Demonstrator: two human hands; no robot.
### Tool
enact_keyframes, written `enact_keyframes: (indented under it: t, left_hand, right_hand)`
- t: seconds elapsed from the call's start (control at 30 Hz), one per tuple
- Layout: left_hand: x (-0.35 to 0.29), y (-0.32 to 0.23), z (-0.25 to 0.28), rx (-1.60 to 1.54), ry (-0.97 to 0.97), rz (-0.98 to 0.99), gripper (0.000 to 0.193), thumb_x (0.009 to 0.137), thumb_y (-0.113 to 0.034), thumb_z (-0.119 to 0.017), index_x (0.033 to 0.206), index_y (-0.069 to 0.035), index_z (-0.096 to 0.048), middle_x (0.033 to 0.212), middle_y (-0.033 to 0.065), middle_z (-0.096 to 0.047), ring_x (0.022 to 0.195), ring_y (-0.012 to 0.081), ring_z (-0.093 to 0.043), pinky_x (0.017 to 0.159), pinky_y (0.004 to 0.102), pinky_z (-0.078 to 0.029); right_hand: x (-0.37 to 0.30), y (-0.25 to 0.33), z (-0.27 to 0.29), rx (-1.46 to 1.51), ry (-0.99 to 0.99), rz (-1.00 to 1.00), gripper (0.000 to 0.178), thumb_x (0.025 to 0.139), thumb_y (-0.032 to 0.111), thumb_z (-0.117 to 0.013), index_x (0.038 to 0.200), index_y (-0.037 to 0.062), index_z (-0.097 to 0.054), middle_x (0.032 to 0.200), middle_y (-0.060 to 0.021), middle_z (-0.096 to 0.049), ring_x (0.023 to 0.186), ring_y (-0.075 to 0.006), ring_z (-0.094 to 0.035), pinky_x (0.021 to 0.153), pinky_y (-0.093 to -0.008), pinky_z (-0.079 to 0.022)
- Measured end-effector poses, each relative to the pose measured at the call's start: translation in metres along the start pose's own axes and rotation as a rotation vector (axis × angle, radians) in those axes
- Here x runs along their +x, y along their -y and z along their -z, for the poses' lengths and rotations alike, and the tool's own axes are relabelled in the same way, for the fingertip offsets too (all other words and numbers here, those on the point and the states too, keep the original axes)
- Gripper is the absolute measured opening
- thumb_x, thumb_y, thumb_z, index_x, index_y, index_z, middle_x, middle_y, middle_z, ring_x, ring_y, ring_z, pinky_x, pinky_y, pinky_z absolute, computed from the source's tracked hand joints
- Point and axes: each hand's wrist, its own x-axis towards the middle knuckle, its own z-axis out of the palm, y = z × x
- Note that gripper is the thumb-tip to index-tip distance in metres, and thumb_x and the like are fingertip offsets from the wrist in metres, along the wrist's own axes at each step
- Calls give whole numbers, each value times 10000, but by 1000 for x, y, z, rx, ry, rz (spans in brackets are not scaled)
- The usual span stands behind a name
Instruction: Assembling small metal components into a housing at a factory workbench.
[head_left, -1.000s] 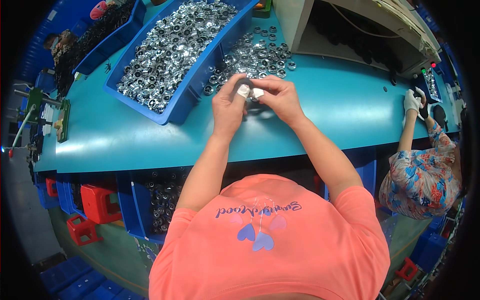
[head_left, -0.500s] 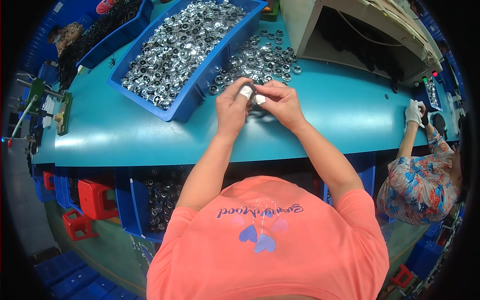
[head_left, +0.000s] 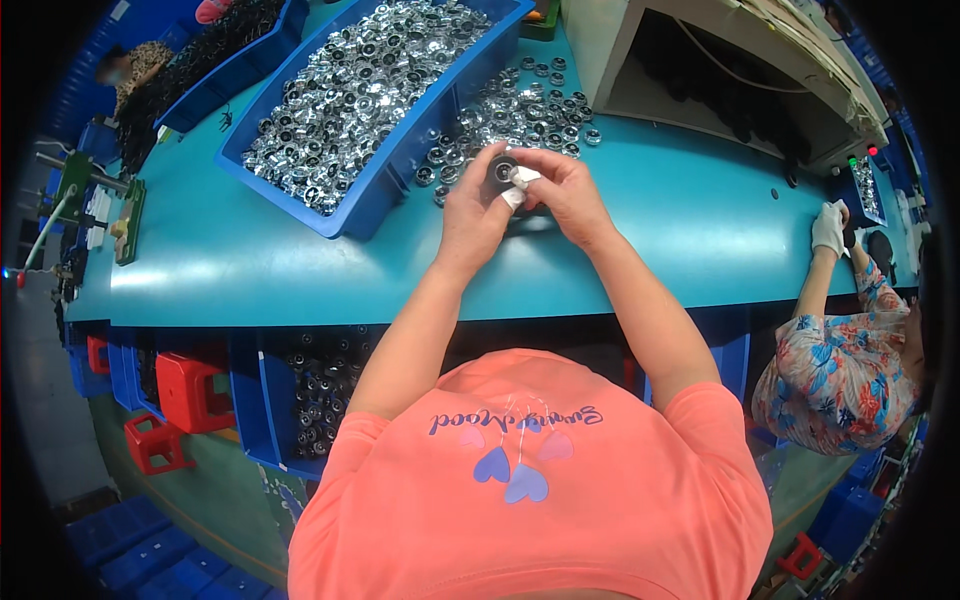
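Note:
Between both hands, over the teal table (head_left: 250, 285), I hold a small wheel (head_left: 503, 172) with a dark rim and a silvery centre. My left hand (head_left: 474, 222) grips its left side, with the thumb below and the fingers curled behind. My right hand (head_left: 572, 205) presses on the wheel's right side with its thumb, the forefinger arched over the top. White tape wraps both thumbs. Fingers cover part of the wheel's edge. Just beyond my hands lies a loose pile of shiny silver hubs (head_left: 510, 118), round with dark centres.
A long blue bin (head_left: 345, 222) heaped with the same hubs stands left of the pile. At the back right is a beige open-fronted box (head_left: 620, 75). A green metal hand press (head_left: 128, 225) sits at the far left. To the right, a gloved co-worker (head_left: 835, 370) works.
The wheel has been turned, so its silvery centre now faces up where mostly a dark ring showed before. My right thumb has moved up onto it, and my left hand has shifted slightly.

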Motion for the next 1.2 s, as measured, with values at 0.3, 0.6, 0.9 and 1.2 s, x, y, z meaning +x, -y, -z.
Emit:
enact_keyframes:
  t: [0.3, 0.6, 0.9, 1.2]
  left_hand:
    - [-8, -3, -6, 115, -14, -115, 451, 858, 25, -687, 1294, -7, -576, 1059, 66, -692, 953, 138, -671, 779, 264, -527]
    - [-59, -30, 2, 219, -185, -104, 451, 814, -32, -780, 1226, -10, -599, 1065, 58, -682, 923, 125, -649, 806, 272, -531]
    - [-214, -56, 134, 801, -518, -49, 549, 820, -43, -765, 1329, -43, -559, 1073, 69, -606, 891, 147, -593, 798, 281, -504]
    - [-257, -40, 175, 866, -798, 58, 415, 902, -28, -674, 1311, -41, -606, 922, 28, -608, 714, 100, -517, 632, 260, -447]
  right_hand:
    - [-1, -5, 12, -82, 85, -93, 247, 921, 138, -643, 1122, 15, -715, 883, -25, -696, 736, -89, -620, 632, -238, -500]
    - [-6, 1, 18, 101, 135, -30, 284, 987, 207, -635, 1167, -3, -703, 886, -46, -684, 730, -92, -603, 623, -236, -498]
    - [-14, 69, 83, -174, -72, 147, 257, 898, 210, -694, 1083, 44, -761, 868, -24, -701, 730, -83, -589, 674, -254, -518]
    - [95, 35, 235, -1222, -408, 171, 339, 831, 232, -682, 1147, 122, -739, 1097, -160, -726, 1065, -339, -678, 960, -411, -528]
